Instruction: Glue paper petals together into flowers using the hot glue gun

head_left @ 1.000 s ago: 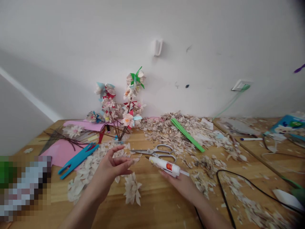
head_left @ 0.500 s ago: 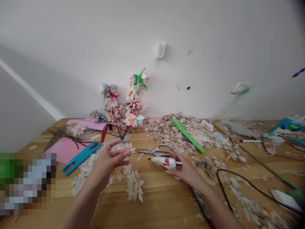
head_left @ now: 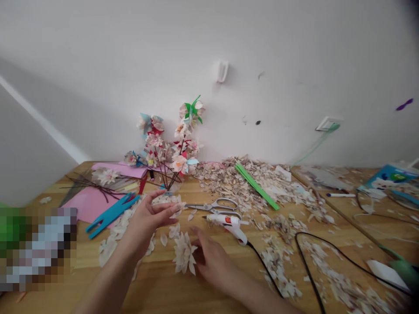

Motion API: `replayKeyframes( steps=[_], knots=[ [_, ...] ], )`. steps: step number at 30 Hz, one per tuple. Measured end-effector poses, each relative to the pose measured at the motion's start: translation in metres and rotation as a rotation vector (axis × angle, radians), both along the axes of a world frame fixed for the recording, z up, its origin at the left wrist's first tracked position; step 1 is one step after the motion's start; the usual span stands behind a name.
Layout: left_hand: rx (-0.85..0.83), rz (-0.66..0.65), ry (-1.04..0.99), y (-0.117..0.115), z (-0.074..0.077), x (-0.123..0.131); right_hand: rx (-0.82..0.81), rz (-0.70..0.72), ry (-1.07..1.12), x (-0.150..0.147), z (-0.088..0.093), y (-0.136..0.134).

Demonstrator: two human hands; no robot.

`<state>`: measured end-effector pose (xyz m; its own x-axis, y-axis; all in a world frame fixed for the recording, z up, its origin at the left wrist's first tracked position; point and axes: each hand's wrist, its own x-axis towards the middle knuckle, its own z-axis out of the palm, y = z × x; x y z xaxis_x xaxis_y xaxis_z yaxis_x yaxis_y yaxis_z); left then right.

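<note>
Fingers of your left hand [head_left: 146,220] pinched a thin, papery petal [head_left: 180,207]; those of your right hand [head_left: 213,260] curved beside the spiky, layered flower [head_left: 184,253] on the grained wooden table [head_left: 157,288], though I could not tell whether they gripped it; beyond lay the smooth white glue gun [head_left: 226,221]

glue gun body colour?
White glue gun, with a red-orange label on its side; best seen in the head view.
</note>
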<state>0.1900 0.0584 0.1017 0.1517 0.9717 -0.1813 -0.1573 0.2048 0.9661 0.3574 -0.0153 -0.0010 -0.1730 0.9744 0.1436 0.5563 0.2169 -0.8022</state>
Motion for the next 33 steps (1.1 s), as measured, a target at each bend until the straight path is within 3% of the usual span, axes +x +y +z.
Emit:
replayKeyframes(
  steps=[4,8,11,17,26,33],
  knots=[
    [0.001,0.002,-0.022,-0.001,0.003,-0.002,-0.065,-0.098,0.215,-0.004,-0.011,0.006],
    [0.017,0.011,-0.045,-0.002,0.006,-0.008,-0.111,-0.206,0.651,-0.001,-0.002,0.004],
    [0.029,0.022,-0.032,-0.002,0.008,-0.010,-0.058,-0.264,0.786,0.001,0.006,0.004],
    [0.021,-0.010,0.002,-0.006,0.004,0.000,0.044,-0.326,0.790,0.007,0.006,0.002],
    [-0.091,-0.272,0.109,-0.013,-0.018,0.015,0.072,-0.398,0.764,0.010,0.012,-0.002],
    [-0.179,-0.339,0.086,-0.016,-0.016,0.020,0.063,-0.374,0.757,0.008,0.007,-0.002]
  ],
)
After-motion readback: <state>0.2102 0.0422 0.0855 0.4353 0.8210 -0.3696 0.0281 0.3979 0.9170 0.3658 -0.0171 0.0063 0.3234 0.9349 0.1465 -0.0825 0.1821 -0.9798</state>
